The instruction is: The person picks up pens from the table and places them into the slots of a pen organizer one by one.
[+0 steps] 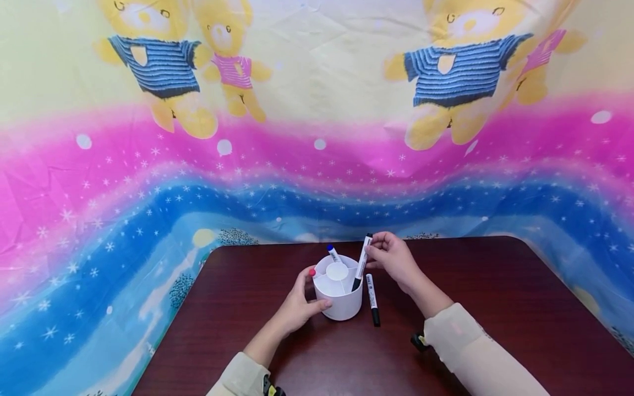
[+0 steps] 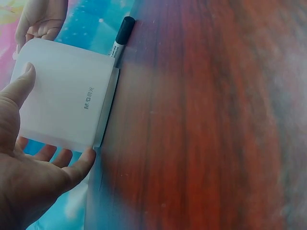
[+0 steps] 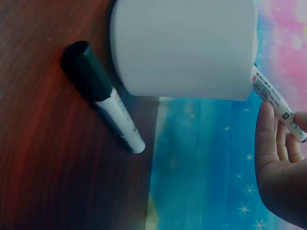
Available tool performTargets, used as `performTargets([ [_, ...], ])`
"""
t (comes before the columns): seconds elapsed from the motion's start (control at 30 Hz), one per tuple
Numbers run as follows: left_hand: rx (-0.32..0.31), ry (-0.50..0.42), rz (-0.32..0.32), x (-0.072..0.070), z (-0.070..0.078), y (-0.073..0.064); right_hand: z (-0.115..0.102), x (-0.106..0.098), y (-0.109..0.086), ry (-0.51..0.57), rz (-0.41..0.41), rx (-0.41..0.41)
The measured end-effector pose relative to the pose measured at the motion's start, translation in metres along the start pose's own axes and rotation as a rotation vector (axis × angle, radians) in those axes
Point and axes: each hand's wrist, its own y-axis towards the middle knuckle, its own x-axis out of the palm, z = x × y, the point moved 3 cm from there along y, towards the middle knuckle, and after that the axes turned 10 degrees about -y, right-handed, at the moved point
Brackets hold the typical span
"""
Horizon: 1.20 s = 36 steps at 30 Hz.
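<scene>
A round white pen holder (image 1: 339,305) with several compartments stands on the table. My left hand (image 1: 295,308) grips its left side, thumb across the front and fingers round the back. My right hand (image 1: 393,258) pinches a white marker (image 1: 364,256) near its upper end, between thumb and fingers. This marker leans over the right rim, its black lower end inside a right-hand compartment. Within the holder, a blue-ended marker (image 1: 334,253) tilts at the back, and a red tip (image 1: 312,272) shows at the left rim. Another marker with a black cap (image 3: 88,72) lies right of the holder.
The dark red-brown table (image 1: 208,324) has its far edge just beyond the holder. Behind it hangs a cloth backdrop (image 1: 317,165) printed with bears and snowflakes. Dark bands (image 1: 420,342) show at both sleeve cuffs.
</scene>
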Motion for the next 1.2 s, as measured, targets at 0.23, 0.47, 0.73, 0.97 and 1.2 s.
performTargets([
  [0.23, -0.007, 0.005, 0.002, 0.0, 0.0, 0.0, 0.009, 0.007, -0.004, -0.11, -0.069, 0.045],
  [0.47, -0.018, 0.023, 0.005, -0.001, 0.0, -0.001, 0.016, 0.009, -0.006, -0.188, -0.095, 0.049],
  [0.73, -0.001, 0.037, -0.011, -0.002, 0.0, -0.001, 0.021, 0.008, -0.013, -0.226, -0.145, 0.04],
  [0.97, 0.005, 0.03, -0.001, -0.002, -0.001, -0.001, 0.01, 0.006, -0.02, -0.23, -0.16, 0.053],
  [1.2, 0.008, 0.018, 0.002, -0.001, 0.0, -0.002, 0.025, 0.0, -0.017, -0.189, -0.14, 0.07],
])
